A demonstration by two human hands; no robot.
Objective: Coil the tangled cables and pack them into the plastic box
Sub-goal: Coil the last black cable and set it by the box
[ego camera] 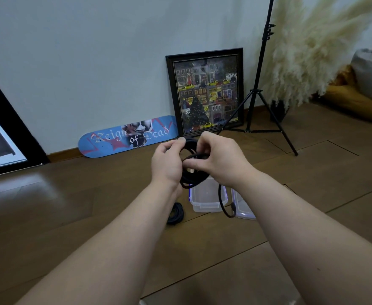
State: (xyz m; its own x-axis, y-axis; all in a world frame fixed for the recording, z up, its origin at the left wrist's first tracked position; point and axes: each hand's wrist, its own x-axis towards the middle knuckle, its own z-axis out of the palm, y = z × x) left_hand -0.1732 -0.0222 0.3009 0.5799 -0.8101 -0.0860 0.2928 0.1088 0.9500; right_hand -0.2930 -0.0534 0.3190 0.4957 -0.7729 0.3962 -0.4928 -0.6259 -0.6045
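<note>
A: Grip first. The left hand [166, 164] held the black coiled cable [191, 170] from the left side, fingers curled round the loops and the thumb on top. The right hand [219, 160] pinched a strand on the right side of the same coil, fingers bent around it. Both hands were raised in front of the person, above the floor.

B: Loose end?

A: One black cable tail [223, 203] hung down from the coil, under the right wrist, in front of the box. Its plug end sat near the lid.

B: Box position?

A: The clear rectangular plastic box [205, 199] stood open on the brown wooden floor [92, 205], directly below the held coil. Its clear lid with a purple rim [243, 209] lay just beside it, on the right. A second black cable bundle [175, 213] lay on the floor just left of the box.

B: Background?

A: A blue printed skateboard deck [127, 137] and a dark-framed picture [206, 93] leaned on the white wall. A black tripod stand [261, 89] stood right of them, near cream pampas grass [308, 53].
</note>
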